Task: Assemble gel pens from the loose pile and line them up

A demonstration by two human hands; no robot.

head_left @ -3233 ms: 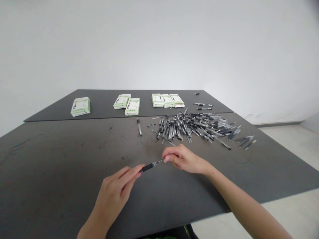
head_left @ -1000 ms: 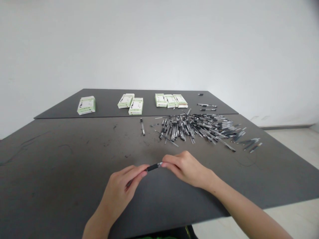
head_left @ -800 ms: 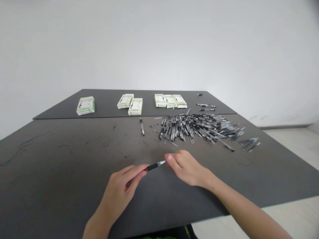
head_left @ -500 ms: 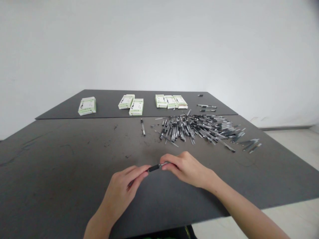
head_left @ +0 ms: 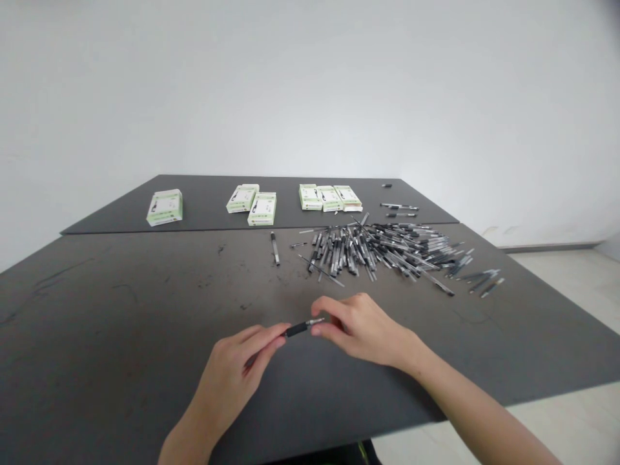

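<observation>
In front of me, the dark worktop (head_left: 155, 310) carries a heap of pens (head_left: 382, 248), with white-and-green boxes (head_left: 262, 209) farther back. My left hand (head_left: 237, 358) has its fingers pinched together; my right hand (head_left: 363, 328) has thumb and forefinger parted. The left grips one black-sleeved pen (head_left: 297, 329) above the worktop, its tip reaching into the right's gap.

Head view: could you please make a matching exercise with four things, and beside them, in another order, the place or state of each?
1. Left hand
2. Right hand
3. White-and-green rectangular boxes
4. Heap of clear-and-black plastic pens

A. on the far dark table section
B. holding a slim pen with a black grip
C. lying on the near dark table section
D. thumb and forefinger apart, pen tip between them

Pairs: 1-B, 2-D, 3-A, 4-C
</observation>
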